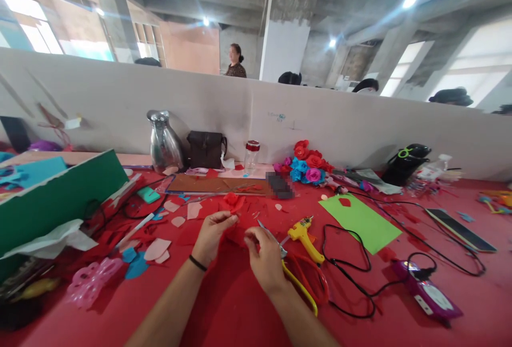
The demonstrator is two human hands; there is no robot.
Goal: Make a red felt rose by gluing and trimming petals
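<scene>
My left hand [211, 237], with a black band at its wrist, pinches a red paper flower [231, 201] between thumb and fingers, above the red tabletop. Thin red paper hangs below those fingertips. Just to the right, my right hand [266, 256] has its thumb and fingertips drawn together near the red paper. Whatever lies between them blends into the red behind. Close beyond this hand rests a yellow glue gun [307, 239]. A tool with a yellow handle [302, 289] and red loops [316, 277] lies beside my right wrist, partly covered by it.
Pink paper petals [157, 250] and blue scraps [136, 266] litter the left side. Paper flowers [306, 163], a glass jar [252, 157] and a metal jug [165, 144] stand by the partition. At right are a green sheet [362, 224], black cord and purple power strip [430, 293].
</scene>
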